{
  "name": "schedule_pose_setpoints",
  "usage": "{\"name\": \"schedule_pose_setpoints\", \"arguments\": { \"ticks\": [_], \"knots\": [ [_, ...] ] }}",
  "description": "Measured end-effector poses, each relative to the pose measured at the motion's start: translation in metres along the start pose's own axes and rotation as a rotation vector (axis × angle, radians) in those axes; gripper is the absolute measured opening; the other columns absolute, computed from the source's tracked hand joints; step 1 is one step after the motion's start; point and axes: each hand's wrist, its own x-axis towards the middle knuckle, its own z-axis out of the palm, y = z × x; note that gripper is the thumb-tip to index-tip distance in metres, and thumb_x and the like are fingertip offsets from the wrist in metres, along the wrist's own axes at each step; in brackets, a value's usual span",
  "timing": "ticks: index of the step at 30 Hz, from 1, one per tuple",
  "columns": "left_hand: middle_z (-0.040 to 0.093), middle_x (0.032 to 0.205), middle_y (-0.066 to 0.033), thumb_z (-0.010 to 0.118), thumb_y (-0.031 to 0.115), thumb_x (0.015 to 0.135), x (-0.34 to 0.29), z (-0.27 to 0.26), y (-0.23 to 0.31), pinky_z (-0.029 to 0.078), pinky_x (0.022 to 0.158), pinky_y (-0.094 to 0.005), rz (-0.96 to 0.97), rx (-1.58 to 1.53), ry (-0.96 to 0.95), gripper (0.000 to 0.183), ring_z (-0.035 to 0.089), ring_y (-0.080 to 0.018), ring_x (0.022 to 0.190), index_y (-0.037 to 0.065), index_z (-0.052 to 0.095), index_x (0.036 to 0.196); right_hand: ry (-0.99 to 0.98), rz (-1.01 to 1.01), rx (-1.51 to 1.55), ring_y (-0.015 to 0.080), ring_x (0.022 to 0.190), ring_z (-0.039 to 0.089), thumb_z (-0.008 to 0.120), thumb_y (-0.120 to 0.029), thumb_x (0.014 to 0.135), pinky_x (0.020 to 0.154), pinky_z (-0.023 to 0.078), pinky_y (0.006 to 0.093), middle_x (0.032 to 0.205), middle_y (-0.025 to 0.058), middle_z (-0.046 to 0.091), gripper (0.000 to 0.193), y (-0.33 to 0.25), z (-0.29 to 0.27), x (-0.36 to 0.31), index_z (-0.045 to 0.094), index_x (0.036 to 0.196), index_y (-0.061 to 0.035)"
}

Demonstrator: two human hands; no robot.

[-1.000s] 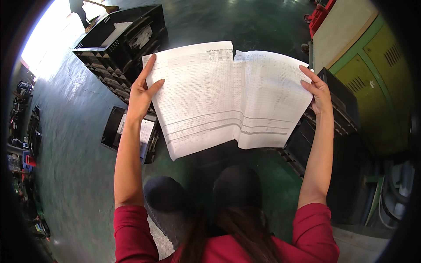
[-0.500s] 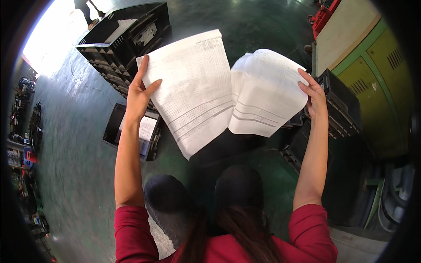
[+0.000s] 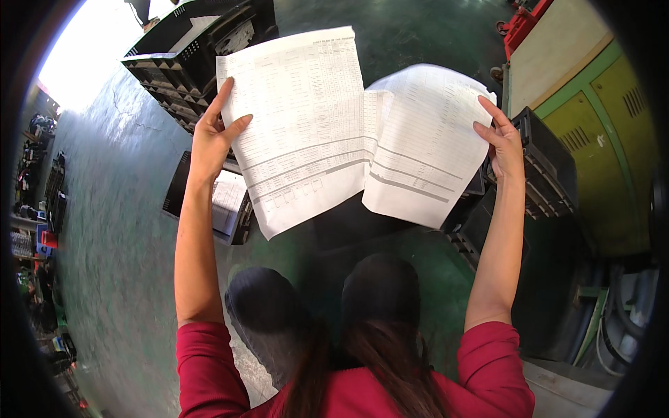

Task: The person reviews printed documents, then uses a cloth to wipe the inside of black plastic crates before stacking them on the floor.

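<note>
Out in front of me, above my knees, I hold printed paper sheets with both arms stretched forward. My left hand (image 3: 214, 143) pinches the left edge of a broad sheet (image 3: 300, 118) covered in table rows. At the other side, my right hand (image 3: 503, 143) grips the right edge of a second, curved printed sheet (image 3: 425, 139), thumb in front and fingers at the edge. The two sheets meet in the middle, where a narrow folded strip of paper shows between them. Whether they are joined there I cannot tell.
Black plastic crates (image 3: 164, 73) are stacked at the far left. Nearer, a smaller black crate (image 3: 178, 184) has papers (image 3: 226, 202) in it. More black crates (image 3: 547, 164) stand at the right beside green-yellow cabinets (image 3: 606, 118). Assorted items line the far left edge.
Both sheets are spread flatter and wider. My left hand has risen slightly and shifted left, taking the left sheet's lower corner with it; the right sheet's top edge is raised.
</note>
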Motion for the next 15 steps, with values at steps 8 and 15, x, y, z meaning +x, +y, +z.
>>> {"name": "schedule_pose_setpoints", "arguments": {
  "ticks": [8,15],
  "knots": [
    [0.053,0.120,-0.0107,0.063,-0.003,0.077,0.000,-0.016,-0.007,0.041,0.088,-0.0252,-0.047,-0.081,0.063,0.065,0.054,-0.0134,0.100,0.004,0.035,0.135,0.052,-0.004,0.074,0.0144,0.098,0.054,0.065,0.009,0.070,0.089,0.040,0.0253,0.117,0.0088,0.054,0.053,0.015,-0.017,0.002,0.055,0.119,-0.0069],
    [0.054,0.118,-0.0126,0.064,-0.002,0.075,-0.005,-0.019,-0.011,0.044,0.085,-0.0267,-0.037,-0.046,0.032,0.068,0.056,-0.0152,0.097,0.002,0.033,0.135,0.101,-0.026,0.004,0.0143,0.095,0.054,0.066,0.007,0.071,0.087,0.042,0.0241,0.107,0.0071,0.058,0.050,0.010,0.000,-0.004,0.055,0.118,-0.0032]
  ]
}}
